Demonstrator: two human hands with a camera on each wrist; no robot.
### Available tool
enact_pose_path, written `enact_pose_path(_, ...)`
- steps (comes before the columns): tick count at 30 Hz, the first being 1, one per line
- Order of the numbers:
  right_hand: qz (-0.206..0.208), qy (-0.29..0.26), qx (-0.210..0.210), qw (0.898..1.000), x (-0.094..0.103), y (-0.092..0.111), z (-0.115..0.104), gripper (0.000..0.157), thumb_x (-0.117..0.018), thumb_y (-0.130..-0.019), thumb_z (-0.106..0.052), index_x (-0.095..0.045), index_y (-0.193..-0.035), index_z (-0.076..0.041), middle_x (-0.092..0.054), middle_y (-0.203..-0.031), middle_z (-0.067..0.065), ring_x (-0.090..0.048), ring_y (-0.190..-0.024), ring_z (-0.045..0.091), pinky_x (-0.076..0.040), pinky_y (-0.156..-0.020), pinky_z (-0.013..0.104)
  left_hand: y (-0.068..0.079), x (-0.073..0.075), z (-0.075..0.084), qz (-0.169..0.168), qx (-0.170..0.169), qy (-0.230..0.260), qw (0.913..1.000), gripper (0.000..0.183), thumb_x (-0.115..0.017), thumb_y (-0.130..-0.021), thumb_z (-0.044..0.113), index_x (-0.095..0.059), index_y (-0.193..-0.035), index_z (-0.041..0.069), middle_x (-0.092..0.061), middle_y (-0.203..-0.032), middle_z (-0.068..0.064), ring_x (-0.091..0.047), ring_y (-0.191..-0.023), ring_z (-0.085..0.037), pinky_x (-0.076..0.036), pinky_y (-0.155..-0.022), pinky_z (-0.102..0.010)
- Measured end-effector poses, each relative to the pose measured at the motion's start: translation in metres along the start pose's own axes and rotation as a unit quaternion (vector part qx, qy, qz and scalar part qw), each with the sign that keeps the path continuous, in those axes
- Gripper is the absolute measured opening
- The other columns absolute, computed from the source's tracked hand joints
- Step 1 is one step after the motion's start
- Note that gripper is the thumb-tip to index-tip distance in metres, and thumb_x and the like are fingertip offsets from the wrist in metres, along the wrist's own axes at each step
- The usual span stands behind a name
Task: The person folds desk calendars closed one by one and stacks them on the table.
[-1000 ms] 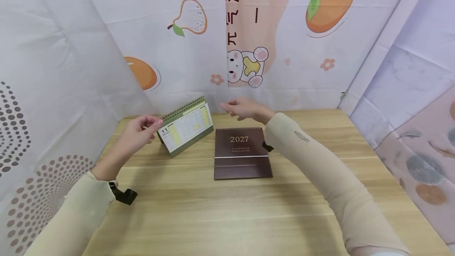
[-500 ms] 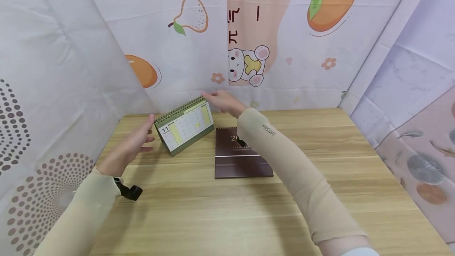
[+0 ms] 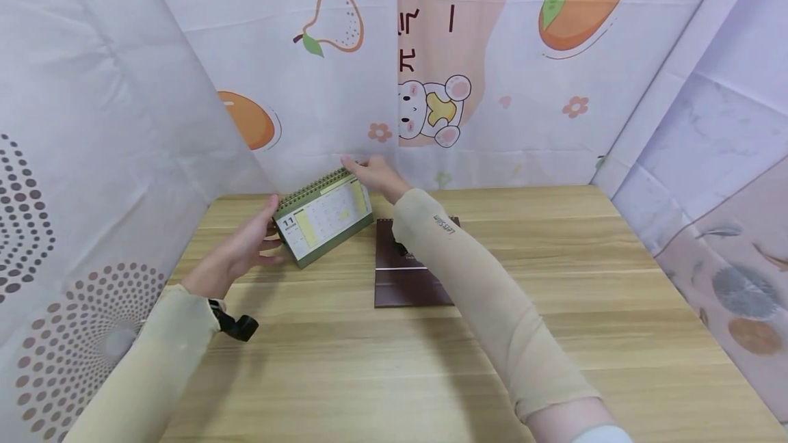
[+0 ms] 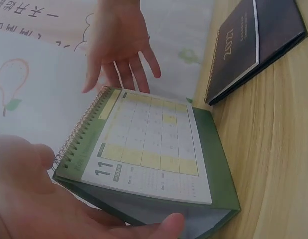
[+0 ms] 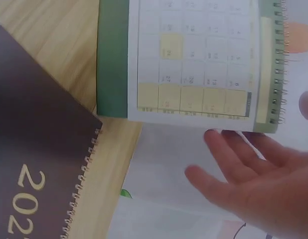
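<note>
A green desk calendar [image 3: 326, 214] with a white November page and a spiral along its top stands slanted at the back left of the table. My left hand [image 3: 243, 245] is at its left end, thumb by the spiral and the other fingers [image 4: 169, 226] spread loosely along the open side. At the far top corner is my right hand [image 3: 380, 176]; in the right wrist view its fingertips meet the calendar's end edge, with the thumb [image 5: 307, 105] apart beyond the spiral. A dark brown 2027 calendar [image 3: 400, 287] stands to the right, partly hidden under my right forearm.
The wooden table [image 3: 345, 374] reaches back to a white curtain [image 3: 492, 128] printed with fruit and a cartoon animal. Side curtains hang at left and right. A black wrist camera [image 3: 237, 325] sticks out from my left wrist.
My right hand has moved left from over the brown calendar to the green calendar's right end. The left hand's fingers have lowered and spread along its left end. Both calendars stay about in place.
</note>
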State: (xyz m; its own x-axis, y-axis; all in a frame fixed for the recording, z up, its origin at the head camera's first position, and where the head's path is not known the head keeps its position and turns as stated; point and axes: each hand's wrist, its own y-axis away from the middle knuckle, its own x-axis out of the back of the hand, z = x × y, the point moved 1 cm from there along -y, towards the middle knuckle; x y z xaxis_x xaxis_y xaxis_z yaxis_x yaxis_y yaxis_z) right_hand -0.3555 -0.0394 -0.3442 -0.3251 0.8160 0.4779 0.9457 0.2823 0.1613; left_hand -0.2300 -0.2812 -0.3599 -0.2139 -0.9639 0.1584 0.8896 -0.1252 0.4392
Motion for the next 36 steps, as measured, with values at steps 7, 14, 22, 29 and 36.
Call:
enact_pose_path(7, 0.053, 0.037, 0.002, 0.998, -0.007, -0.008, 0.003, 0.073, -0.055, -0.097, -0.064, -0.063, -0.130, 0.001, -0.062, -0.133, 0.014, -0.058, -0.118, 0.023, -0.047, -0.098, 0.034, -0.002, -0.005, 0.000, 0.004, -0.006, 0.021, 0.9998, 0.089, -0.021, -0.102, 0.069, -0.015, -0.158, 0.001, -0.011, -0.161, -0.031, -0.015, -0.147, -0.049, -0.034, -0.111, -0.059)
enact_pose_path(14, 0.071, 0.016, -0.038, 0.997, -0.019, -0.008, 0.006, 0.078, -0.058, -0.095, -0.065, -0.057, -0.140, -0.001, -0.056, -0.143, 0.012, -0.054, -0.128, 0.024, -0.044, -0.106, 0.036, -0.008, -0.007, -0.004, 0.025, -0.007, 0.036, 0.9990, 0.085, -0.019, -0.102, 0.068, -0.028, -0.152, 0.000, -0.026, -0.155, -0.029, -0.025, -0.143, -0.045, -0.038, -0.106, -0.057)
enact_pose_path(22, 0.055, -0.071, -0.069, 0.994, -0.020, -0.009, 0.004, 0.082, -0.062, -0.095, -0.060, -0.046, -0.149, -0.001, -0.048, -0.152, 0.014, -0.045, -0.138, 0.026, -0.037, -0.113, 0.039, -0.010, -0.009, -0.004, 0.043, -0.013, 0.044, 0.9980, 0.080, -0.021, -0.103, 0.068, -0.035, -0.150, 0.006, -0.036, -0.145, -0.023, -0.030, -0.139, -0.042, -0.041, -0.102, -0.055)
enact_pose_path(29, 0.052, -0.091, -0.073, 0.992, -0.022, -0.009, 0.003, 0.082, -0.061, -0.097, -0.058, -0.042, -0.151, 0.000, -0.045, -0.153, 0.014, -0.044, -0.139, 0.025, -0.035, -0.115, 0.037, -0.011, -0.008, -0.003, 0.049, -0.018, 0.038, 0.9979, 0.079, -0.022, -0.102, 0.070, -0.036, -0.149, 0.009, -0.041, -0.135, -0.019, -0.034, -0.135, -0.040, -0.041, -0.102, -0.055)
enact_pose_path(36, 0.047, -0.106, -0.082, 0.990, -0.024, -0.009, 0.004, 0.078, -0.059, -0.097, -0.059, -0.046, -0.149, -0.001, -0.052, -0.144, 0.011, -0.050, -0.124, 0.020, -0.038, -0.111, 0.035, -0.012, -0.007, -0.006, 0.046, -0.021, 0.034, 0.9981, 0.078, -0.021, -0.102, 0.069, -0.036, -0.149, 0.009, -0.041, -0.136, -0.019, -0.035, -0.134, -0.039, -0.041, -0.103, -0.055)
